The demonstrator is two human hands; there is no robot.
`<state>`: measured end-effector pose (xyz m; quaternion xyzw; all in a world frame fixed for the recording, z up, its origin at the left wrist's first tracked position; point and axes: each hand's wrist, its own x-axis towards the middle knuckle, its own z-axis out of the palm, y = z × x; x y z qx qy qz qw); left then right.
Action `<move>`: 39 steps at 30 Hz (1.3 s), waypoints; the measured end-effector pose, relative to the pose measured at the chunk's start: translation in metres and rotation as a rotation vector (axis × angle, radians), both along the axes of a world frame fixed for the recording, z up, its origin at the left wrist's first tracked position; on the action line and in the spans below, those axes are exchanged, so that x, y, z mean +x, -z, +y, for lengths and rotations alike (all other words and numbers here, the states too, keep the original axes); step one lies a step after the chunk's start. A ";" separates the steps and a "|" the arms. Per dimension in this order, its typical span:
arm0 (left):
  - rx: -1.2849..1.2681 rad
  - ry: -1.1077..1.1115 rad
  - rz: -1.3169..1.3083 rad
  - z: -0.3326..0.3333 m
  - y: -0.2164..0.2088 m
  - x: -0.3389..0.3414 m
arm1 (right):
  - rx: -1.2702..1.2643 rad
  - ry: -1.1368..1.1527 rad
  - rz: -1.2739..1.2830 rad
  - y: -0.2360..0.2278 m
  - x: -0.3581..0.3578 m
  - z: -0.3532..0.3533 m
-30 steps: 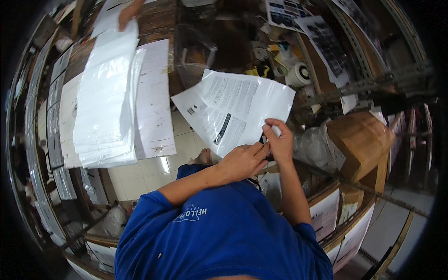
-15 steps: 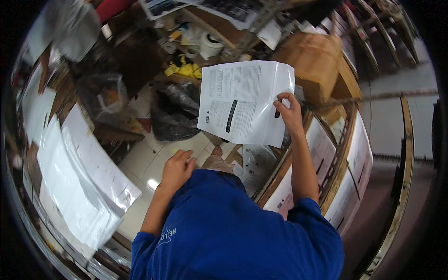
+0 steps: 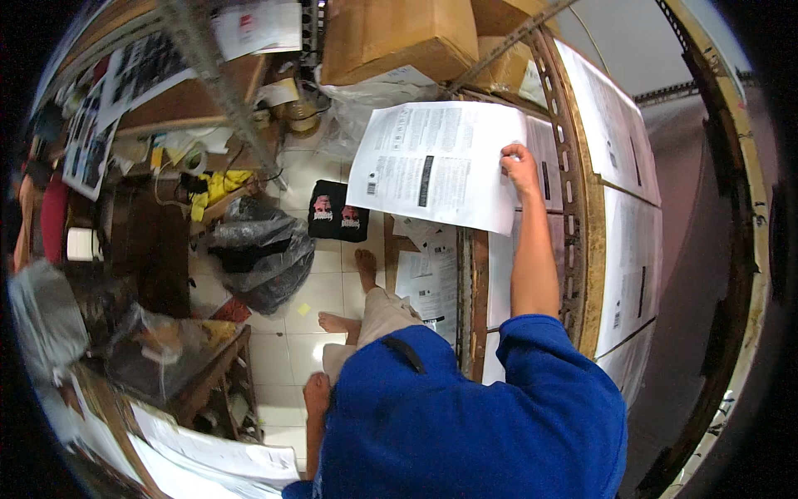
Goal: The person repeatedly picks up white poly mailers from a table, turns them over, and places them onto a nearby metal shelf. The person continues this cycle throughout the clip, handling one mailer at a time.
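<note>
Out in front of me, my right hand (image 3: pixel 520 170) pinches the right edge of a white plastic bag (image 3: pixel 440 162) covered in black print. The bag hangs flat and slightly curved over the shelf rack's left side, its far end unsupported. At my side, near my thigh, my left hand (image 3: pixel 316 392) hangs low with its fingers curled and nothing visible in them. Close to the right forearm are stacks of similar printed white sheets (image 3: pixel 629 258) on the rack.
A metal-framed rack (image 3: pixel 594 274) runs along my right. Cardboard boxes (image 3: pixel 399 37) sit at the far end. On the tiled floor are a grey plastic sack (image 3: pixel 262 249) and a folded black printed cloth (image 3: pixel 339 212). A cluttered wooden bench (image 3: pixel 179 349) stands to the left.
My view has swung to the right, toward the rack. The right hand still holds the bag, now over the shelves. My left hand has dropped to my side and its fingers have curled.
</note>
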<state>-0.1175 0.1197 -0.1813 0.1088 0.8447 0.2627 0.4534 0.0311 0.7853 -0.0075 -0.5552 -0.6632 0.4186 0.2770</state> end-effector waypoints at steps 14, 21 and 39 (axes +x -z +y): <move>0.003 -0.288 -0.393 0.064 0.017 -0.002 | 0.248 0.162 -0.617 0.061 0.096 0.107; 0.070 -0.186 -0.337 0.128 0.012 -0.046 | 0.379 0.135 -0.658 0.058 0.082 0.121; -0.080 -0.190 -0.413 0.120 0.014 -0.056 | 0.463 0.208 -0.749 0.053 0.089 0.150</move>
